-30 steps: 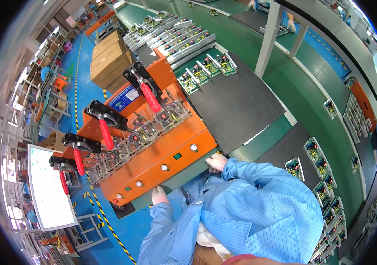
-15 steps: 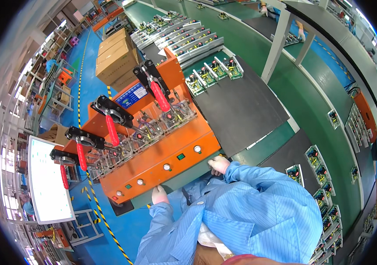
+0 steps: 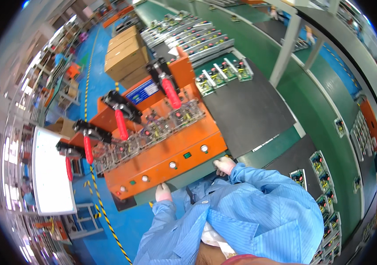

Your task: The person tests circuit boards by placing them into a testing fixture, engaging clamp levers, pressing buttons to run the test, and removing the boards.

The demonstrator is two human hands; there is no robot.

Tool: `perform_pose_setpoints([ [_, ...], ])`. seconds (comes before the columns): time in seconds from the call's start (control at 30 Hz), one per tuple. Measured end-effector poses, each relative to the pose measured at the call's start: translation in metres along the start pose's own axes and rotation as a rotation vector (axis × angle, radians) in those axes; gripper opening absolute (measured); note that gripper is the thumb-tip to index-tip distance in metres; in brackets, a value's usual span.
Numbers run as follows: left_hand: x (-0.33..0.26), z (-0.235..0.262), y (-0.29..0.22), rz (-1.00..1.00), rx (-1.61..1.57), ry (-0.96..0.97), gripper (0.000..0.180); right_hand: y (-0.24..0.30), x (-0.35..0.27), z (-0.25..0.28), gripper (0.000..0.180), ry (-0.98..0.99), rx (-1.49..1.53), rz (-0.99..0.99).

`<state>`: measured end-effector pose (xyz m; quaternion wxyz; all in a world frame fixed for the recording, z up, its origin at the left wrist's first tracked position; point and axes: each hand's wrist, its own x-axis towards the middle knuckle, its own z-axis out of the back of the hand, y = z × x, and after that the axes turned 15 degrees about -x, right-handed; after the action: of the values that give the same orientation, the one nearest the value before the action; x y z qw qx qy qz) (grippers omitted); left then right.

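In front of me stands an orange test fixture [image 3: 166,165] with round white buttons and small green switches along its front. Several toggle clamps with red handles [image 3: 171,93] stand raised above its clear plastic nests [image 3: 153,130], where small boards and wires show. My left hand [image 3: 163,193], pale at the fingers, is closed at the green table edge [image 3: 188,174] below the fixture's front. Farther right, my right hand [image 3: 224,165] is curled at the same edge, near the fixture's right corner. The undersides of both hands are hidden. No loose part shows in either.
A black mat [image 3: 246,110] lies right of the fixture, with circuit boards [image 3: 224,73] in metal brackets at its far end. More boards [image 3: 323,176] stand at the right. Cartons [image 3: 126,57] are stacked behind. A lit screen [image 3: 52,172] stands left; a grey post [image 3: 285,51] rises at right.
The whole view has shifted, so the fixture and surroundings appear slightly farther right and are blurred. Both hands stay at the table edge, and the clamps stay raised.
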<state>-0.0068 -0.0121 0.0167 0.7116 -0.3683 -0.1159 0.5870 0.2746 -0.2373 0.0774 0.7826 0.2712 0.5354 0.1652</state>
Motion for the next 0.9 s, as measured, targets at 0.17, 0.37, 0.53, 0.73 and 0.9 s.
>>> perform_pose_setpoints([
  [0.17, 0.002, -0.005, 0.003, -0.058, -0.022, -0.046, 0.045, -0.008, 0.010, -0.004, 0.040, -0.012, 0.067, 0.004],
  [0.37, -0.018, 0.007, -0.034, 0.091, 0.004, 0.005, 0.047, -0.013, 0.007, -0.005, 0.042, -0.051, 0.158, 0.073],
  [0.53, -0.024, 0.015, -0.037, 0.103, -0.014, -0.063, 0.044, -0.029, 0.019, -0.008, 0.043, -0.061, 0.149, 0.061],
  [0.73, -0.026, 0.014, -0.048, 0.103, 0.008, -0.062, 0.042, -0.011, 0.013, -0.008, 0.035, -0.086, 0.143, -0.010],
  [0.9, -0.026, 0.016, -0.053, 0.110, 0.022, -0.039, 0.042, -0.010, 0.013, -0.005, 0.033, -0.086, 0.127, -0.035],
])
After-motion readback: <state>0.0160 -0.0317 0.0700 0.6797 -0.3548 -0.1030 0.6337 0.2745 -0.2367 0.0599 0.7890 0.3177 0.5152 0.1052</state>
